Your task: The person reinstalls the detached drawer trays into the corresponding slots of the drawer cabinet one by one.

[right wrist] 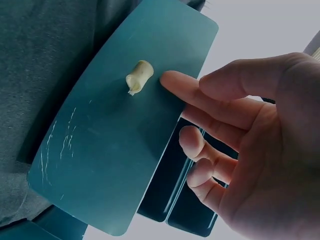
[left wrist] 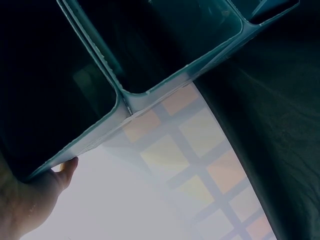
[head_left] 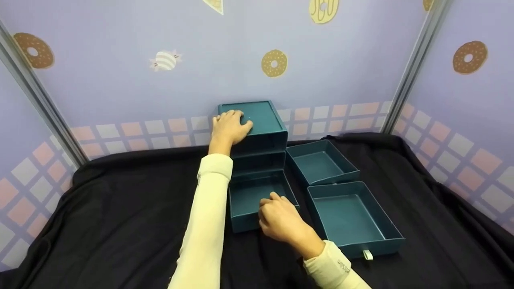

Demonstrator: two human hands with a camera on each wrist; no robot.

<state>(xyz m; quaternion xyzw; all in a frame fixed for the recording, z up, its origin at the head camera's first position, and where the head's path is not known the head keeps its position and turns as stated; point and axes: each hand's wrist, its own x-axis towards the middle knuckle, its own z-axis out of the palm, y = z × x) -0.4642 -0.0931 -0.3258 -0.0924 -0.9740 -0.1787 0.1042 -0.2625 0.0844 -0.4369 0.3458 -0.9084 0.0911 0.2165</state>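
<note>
A dark teal drawer cabinet [head_left: 259, 116] stands by the back wall, its two upper slots without drawers. My left hand [head_left: 229, 127] rests on its top near the left edge, thumb spread; the left wrist view shows part of that hand [left wrist: 37, 202] beside the open slots. The bottom drawer [head_left: 257, 196] is pulled out toward me. My right hand [head_left: 279, 216] is at its front panel [right wrist: 120, 115], fingers loosely bent. In the right wrist view, the index fingertip [right wrist: 170, 80] is right by the pale pull tab [right wrist: 140, 75], which is not gripped.
Two loose teal drawers lie right of the cabinet: a rear drawer [head_left: 321, 160] and a front drawer [head_left: 353, 216] with a pale tab [head_left: 367, 255]. A black cloth [head_left: 120, 224] covers the table. Patterned wall panels [head_left: 120, 80] enclose the back and sides.
</note>
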